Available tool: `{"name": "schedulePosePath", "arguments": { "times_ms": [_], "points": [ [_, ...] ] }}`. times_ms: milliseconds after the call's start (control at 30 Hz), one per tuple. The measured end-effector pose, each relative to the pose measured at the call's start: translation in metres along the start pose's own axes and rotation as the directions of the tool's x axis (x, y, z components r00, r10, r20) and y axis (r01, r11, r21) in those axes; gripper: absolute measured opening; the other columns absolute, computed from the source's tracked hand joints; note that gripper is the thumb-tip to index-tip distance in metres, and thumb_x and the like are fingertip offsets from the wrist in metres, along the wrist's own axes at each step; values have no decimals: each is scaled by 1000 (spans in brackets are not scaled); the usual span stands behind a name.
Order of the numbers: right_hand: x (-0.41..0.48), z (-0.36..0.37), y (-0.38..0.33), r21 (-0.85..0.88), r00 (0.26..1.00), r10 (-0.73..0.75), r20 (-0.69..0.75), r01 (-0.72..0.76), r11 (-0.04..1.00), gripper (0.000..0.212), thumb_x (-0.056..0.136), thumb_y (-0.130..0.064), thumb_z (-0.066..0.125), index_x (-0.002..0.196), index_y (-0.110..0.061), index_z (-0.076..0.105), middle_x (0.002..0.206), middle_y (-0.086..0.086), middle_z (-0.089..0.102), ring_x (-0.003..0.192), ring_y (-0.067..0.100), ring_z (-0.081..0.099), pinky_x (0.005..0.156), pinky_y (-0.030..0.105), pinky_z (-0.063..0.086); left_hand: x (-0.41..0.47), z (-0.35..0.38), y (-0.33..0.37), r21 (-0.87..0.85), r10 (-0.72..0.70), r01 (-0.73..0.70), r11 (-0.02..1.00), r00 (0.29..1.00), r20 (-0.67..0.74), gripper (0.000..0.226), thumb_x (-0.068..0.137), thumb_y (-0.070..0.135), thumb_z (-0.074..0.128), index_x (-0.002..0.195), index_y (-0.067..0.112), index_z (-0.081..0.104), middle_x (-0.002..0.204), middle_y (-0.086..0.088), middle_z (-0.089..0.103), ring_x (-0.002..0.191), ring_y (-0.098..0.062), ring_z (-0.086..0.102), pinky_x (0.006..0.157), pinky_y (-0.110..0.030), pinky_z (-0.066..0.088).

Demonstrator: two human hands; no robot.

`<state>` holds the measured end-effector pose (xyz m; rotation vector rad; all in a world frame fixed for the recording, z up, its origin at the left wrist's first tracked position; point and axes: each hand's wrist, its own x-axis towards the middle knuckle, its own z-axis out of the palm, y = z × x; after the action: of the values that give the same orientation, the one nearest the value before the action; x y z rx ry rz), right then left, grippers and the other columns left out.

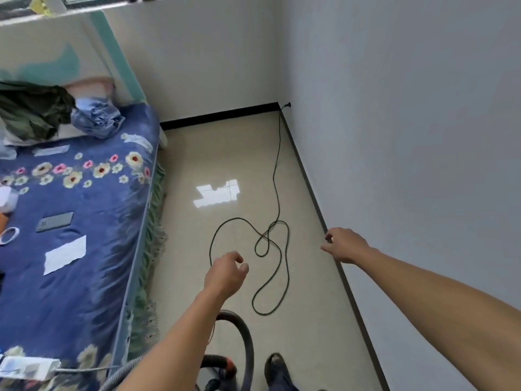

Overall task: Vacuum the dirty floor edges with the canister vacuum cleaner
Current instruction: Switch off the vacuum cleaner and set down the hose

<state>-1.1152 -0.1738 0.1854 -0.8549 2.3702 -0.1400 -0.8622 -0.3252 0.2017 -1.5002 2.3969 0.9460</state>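
Left hand [225, 273] and right hand [345, 245] are bare, forearms [437, 300] too; one dark, worn shoe [275, 368] shows.

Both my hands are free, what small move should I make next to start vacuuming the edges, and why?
Probably lower your left hand to grip the hose arching just beneath that forearm: both it and the right hand hold nothing, and the cord runs to the far corner.

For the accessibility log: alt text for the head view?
The left hand and right hand reach forward, holding nothing, over a beige floor where a black power cord lies looped, running to the far corner. A vacuum hose curves below; a bed stands left.
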Motion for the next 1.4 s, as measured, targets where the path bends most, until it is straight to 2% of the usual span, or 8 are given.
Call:
{"name": "schedulePosePath", "arguments": {
  "times_ms": [100,233,500,700,1067,1167,1267,1400],
  "points": [
    [47,-43,-26,-71,997,-69,-41,66,995,36,91,-37,53,122,-19,60,120,6,62,102,24,59,78,32,47,55,-30,27,10,35,-35,999,999,-41,30,90,39,53,114,21,59,97,-2,68,80,-22,66,78,-37,56],
    [125,-100,-61,-108,989,-102,-109,91,990,33,93,-37,54,119,-17,63,118,5,63,101,25,59,76,32,46,150,-75,64,64,82,-76,995,992,-92,31,91,37,54,116,21,60,105,-5,68,92,-25,63,79,-33,52],
    [253,-187,-106,1,991,-14,-132,15,1000,32,93,-36,55,118,-17,61,114,5,65,98,23,60,73,31,44,308,-159,142,66,152,-148,987,987,-51,31,90,35,58,115,17,62,103,-6,67,93,-25,62,85,-38,53],
    [366,-240,-117,73,994,59,-88,-53,996,30,90,-40,58,112,-20,62,111,2,65,96,21,60,77,32,48,425,-204,198,93,208,-204,975,977,-43,31,92,32,56,117,15,61,104,-7,67,80,-19,56,68,-26,41],
    [609,-335,-159,120,996,80,46,-85,989,25,87,-31,58,102,-12,66,102,8,70,95,24,66,69,29,46,641,-267,278,66,78,-75,995,996,-38,30,89,37,56,113,20,61,102,-5,68,93,-25,63,74,-32,50],
    [661,-359,-187,129,997,55,60,-62,990,28,87,-31,60,101,-8,67,103,13,70,97,28,66,78,36,53,685,-287,285,24,53,-52,998,998,-34,28,88,37,56,110,20,62,96,-5,69,87,-25,64,71,-31,50],
    [712,-377,-217,136,998,25,65,-34,990,20,89,-37,60,97,-19,63,99,2,67,91,21,63,84,37,53,737,-307,286,25,30,-29,999,999,-23,28,89,37,56,110,21,62,100,-5,69,90,-26,64,73,-31,49],
    [786,-386,-247,188,997,47,66,-59,980,15,89,-38,61,91,-23,61,90,-3,64,85,17,62,80,34,53,826,-330,289,41,54,-55,998,998,22,28,89,37,57,111,20,62,102,-5,68,87,-25,64,75,-32,52]
  ]
}}
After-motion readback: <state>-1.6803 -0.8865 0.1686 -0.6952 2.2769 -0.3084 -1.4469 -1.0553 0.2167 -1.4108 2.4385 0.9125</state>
